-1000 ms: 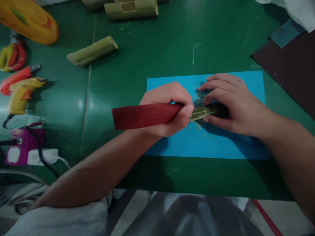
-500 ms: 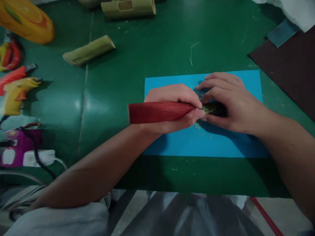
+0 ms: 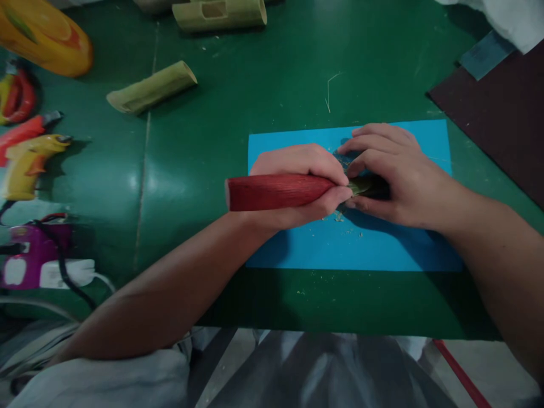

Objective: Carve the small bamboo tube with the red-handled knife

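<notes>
My left hand (image 3: pixel 297 160) is closed round a carving tool with a thick red wooden handle (image 3: pixel 280 191), its butt end pointing left. Fingers hide the tool's working tip, which meets a green bamboo piece (image 3: pixel 361 186). That piece is gripped by my right hand (image 3: pixel 402 173), thumb on the near side and fingers on the far side; much of it is covered or in shadow. Both hands rest over a blue sheet (image 3: pixel 323 252). Small shavings (image 3: pixel 340 216) lie scattered on the sheet around the bamboo.
On the green table (image 3: pixel 255 85) lie a cut bamboo tube (image 3: pixel 153 89) and a notched one (image 3: pixel 221 16). At left are a yellow bottle (image 3: pixel 51 39), yellow glue gun (image 3: pixel 32 164), red-handled pliers (image 3: pixel 21 96) and purple power strip (image 3: pixel 42 249). A dark board (image 3: pixel 497 107) sits right.
The red handle has tilted or shifted slightly, its butt end now a little further right. Both hands keep the same grips; the whole view has drifted very slightly.
</notes>
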Demonstrator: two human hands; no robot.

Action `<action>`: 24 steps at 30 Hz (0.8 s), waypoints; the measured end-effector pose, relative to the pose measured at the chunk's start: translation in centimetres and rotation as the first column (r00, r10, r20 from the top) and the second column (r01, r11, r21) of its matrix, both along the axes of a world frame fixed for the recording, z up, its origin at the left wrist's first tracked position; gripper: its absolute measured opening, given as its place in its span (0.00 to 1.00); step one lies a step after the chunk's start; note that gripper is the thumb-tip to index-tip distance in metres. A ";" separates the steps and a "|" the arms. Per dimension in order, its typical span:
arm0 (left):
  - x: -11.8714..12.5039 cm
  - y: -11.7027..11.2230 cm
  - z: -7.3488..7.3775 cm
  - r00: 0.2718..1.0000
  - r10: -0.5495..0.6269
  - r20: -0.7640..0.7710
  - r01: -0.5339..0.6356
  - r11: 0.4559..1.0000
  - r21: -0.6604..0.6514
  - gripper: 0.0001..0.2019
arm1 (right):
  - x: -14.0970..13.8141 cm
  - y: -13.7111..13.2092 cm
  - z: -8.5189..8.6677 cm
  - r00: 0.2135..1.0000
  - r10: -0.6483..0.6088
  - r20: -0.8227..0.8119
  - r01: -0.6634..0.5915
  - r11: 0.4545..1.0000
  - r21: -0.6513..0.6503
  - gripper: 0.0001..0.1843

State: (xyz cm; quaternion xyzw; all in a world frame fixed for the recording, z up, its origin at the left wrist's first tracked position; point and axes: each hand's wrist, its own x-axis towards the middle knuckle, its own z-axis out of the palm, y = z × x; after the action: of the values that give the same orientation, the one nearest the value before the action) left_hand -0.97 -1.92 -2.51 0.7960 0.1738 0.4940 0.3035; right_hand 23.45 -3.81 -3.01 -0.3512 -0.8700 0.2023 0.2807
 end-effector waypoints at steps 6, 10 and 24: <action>0.1 0.4 -0.3 1.000 0.004 0.022 -0.005 0.999 0.047 0.12 | 0.0 -0.1 0.1 1.000 -0.017 0.022 0.017 1.000 -0.006 0.13; 0.0 0.3 -0.1 1.000 0.001 -0.001 -0.001 0.999 0.048 0.09 | 0.1 -0.1 0.1 0.998 -0.031 0.045 0.030 0.999 0.029 0.14; 0.0 -0.1 0.3 1.000 0.004 -0.021 -0.004 1.000 -0.007 0.03 | 0.0 0.4 0.4 0.999 0.036 0.035 -0.034 0.998 -0.051 0.10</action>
State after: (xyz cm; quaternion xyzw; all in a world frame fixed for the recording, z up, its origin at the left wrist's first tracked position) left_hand -0.97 -2.03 -2.26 0.7998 0.1805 0.4855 0.3035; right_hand 23.46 -3.45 -2.66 -0.3463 -0.8755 0.2229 0.2527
